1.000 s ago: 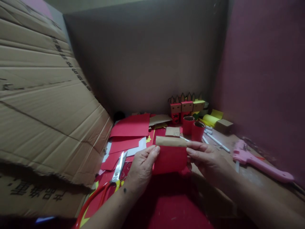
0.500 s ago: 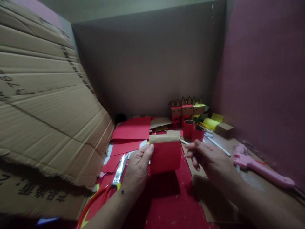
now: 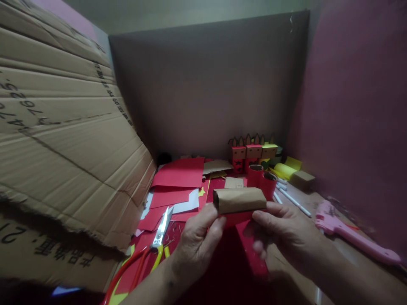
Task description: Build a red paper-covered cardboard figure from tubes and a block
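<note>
The left hand [image 3: 199,237] is closed at one end of a brown cardboard tube [image 3: 240,200], and the right hand [image 3: 286,224] pinches the red paper [image 3: 237,217] along the tube's lower edge at the other end, its lower fingers curled loosely underneath. The tube lies sideways between the two hands, held up above the red work surface [image 3: 222,271]. It looks very light, springy along its length but easy to crush at the open ends; the paper seems thin, soft to bend and quick to crease, with a dry, matt face that should not slip much. The best hold is probably a gentle one near each end, thumbs on the paper seam, with no squeeze in the middle. Just beyond stand two red-wrapped tubes [image 3: 269,184], with box-headed figures [image 3: 253,153] behind them. Scissors [image 3: 162,228] lie open-bladed to the left among red sheets [image 3: 179,171]; to the right are white sticks [image 3: 297,203], a yellow paper roll [image 3: 284,170] and a pink glue gun [image 3: 352,235]. A big creased cardboard panel [image 3: 63,127] leans in on the left, a grey wall [image 3: 206,93] closes the back, a pink wall [image 3: 352,106] the right, and the light is dim.
</note>
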`<action>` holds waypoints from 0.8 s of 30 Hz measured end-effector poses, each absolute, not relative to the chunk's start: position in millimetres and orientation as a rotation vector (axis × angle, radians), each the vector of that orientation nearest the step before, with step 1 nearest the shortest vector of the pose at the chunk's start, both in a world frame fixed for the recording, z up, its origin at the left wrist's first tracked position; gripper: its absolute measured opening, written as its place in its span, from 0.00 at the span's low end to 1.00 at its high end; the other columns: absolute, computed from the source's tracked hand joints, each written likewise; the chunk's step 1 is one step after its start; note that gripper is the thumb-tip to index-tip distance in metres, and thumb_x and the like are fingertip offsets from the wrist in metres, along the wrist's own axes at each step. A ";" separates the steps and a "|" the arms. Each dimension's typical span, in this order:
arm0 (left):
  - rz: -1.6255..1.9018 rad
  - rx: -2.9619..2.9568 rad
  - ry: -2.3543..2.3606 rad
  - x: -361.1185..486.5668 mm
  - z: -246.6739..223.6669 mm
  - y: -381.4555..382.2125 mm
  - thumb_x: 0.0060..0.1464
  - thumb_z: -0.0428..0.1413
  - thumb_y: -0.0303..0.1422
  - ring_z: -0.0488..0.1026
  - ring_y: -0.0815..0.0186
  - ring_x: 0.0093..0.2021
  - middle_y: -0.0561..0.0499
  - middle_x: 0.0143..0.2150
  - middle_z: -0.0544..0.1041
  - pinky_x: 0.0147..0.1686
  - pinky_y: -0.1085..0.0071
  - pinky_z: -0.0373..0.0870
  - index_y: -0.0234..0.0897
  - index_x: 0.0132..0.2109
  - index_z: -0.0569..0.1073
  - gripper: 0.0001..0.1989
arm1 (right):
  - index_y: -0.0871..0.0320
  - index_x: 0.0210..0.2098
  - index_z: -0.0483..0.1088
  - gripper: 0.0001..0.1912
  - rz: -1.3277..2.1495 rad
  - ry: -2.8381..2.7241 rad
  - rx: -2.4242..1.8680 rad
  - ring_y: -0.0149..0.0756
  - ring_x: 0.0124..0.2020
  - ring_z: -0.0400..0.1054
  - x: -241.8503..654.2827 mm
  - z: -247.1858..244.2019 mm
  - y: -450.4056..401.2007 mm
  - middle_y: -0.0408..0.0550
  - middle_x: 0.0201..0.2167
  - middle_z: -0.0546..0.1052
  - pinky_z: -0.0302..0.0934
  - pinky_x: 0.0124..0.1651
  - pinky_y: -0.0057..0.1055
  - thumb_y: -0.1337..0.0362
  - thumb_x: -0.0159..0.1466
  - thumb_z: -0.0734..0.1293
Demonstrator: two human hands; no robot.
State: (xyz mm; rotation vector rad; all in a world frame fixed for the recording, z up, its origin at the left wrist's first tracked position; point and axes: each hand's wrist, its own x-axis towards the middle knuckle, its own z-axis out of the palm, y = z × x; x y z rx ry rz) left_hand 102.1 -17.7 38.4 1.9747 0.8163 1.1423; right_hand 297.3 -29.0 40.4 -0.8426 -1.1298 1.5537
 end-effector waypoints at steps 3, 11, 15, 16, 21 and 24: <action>1.178 2.081 0.748 100.7 44.5 -12.2 0.63 0.46 0.30 0.65 0.60 0.49 0.48 0.50 0.72 0.53 0.64 0.59 0.44 0.55 0.70 0.17 | 0.56 0.38 0.78 0.10 1.548 -1.109 -0.760 0.34 0.26 0.75 295.9 39.5 -23.8 0.48 0.27 0.80 0.71 0.31 0.31 0.62 0.56 0.72; 1.554 2.128 0.971 102.6 36.2 -6.4 0.55 0.56 0.30 0.62 0.62 0.38 0.50 0.35 0.66 0.39 0.68 0.62 0.41 0.35 0.77 0.05 | 0.54 0.40 0.78 0.13 1.434 -1.122 -0.639 0.39 0.41 0.73 283.7 41.6 -18.6 0.48 0.37 0.80 0.65 0.49 0.36 0.63 0.54 0.73; 1.419 1.883 0.957 104.0 37.2 -9.1 0.57 0.54 0.35 0.61 0.65 0.35 0.51 0.33 0.64 0.36 0.69 0.61 0.39 0.32 0.76 0.08 | 0.53 0.38 0.79 0.12 1.367 -1.144 -0.641 0.42 0.45 0.72 282.3 42.1 -19.2 0.48 0.38 0.80 0.61 0.55 0.41 0.62 0.53 0.74; 1.386 1.819 0.940 104.0 39.2 -8.9 0.56 0.55 0.36 0.62 0.65 0.36 0.51 0.34 0.65 0.38 0.69 0.61 0.40 0.32 0.76 0.08 | 0.52 0.39 0.78 0.13 1.338 -1.176 -0.646 0.43 0.48 0.70 282.8 41.1 -18.6 0.48 0.40 0.80 0.58 0.57 0.42 0.62 0.53 0.74; 1.252 1.567 0.916 102.0 46.9 -2.2 0.53 0.57 0.36 0.65 0.64 0.38 0.50 0.35 0.71 0.39 0.70 0.62 0.39 0.34 0.78 0.08 | 0.49 0.48 0.74 0.18 1.215 -1.356 -0.672 0.43 0.57 0.62 285.7 34.2 -14.9 0.47 0.51 0.75 0.50 0.63 0.43 0.63 0.58 0.71; 1.117 1.461 0.850 101.2 44.8 2.4 0.55 0.55 0.36 0.68 0.65 0.33 0.49 0.30 0.74 0.36 0.69 0.65 0.36 0.34 0.79 0.10 | 0.47 0.50 0.72 0.20 1.241 -1.381 -0.670 0.42 0.53 0.66 285.9 31.8 -15.1 0.46 0.49 0.76 0.56 0.59 0.42 0.65 0.58 0.71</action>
